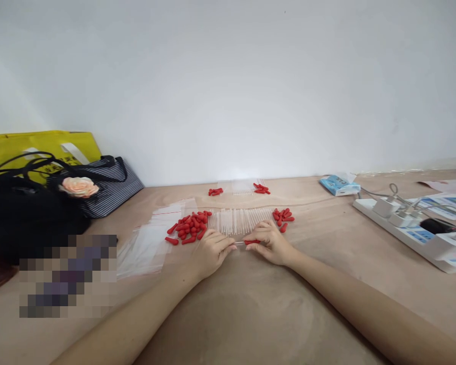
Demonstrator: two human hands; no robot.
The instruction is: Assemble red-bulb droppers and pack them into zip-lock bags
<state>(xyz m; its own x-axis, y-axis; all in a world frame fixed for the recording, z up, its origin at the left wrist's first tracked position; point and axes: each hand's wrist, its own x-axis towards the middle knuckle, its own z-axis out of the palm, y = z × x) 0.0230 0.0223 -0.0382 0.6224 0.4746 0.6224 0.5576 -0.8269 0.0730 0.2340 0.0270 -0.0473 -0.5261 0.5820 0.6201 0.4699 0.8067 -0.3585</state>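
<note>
Bright, diffuse light, soft shadows, pale glare on wall (247,121), stretched edges

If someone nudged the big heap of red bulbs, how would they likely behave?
The red bulbs look round at one end and narrow at the other, so they would probably roll in short curves. Heaped loosely, they may scatter. Their small size suggests little weight.

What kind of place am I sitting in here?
Probably a small home or office workspace: a wooden table against a plain wall, with a power strip and a striped bag.
</note>
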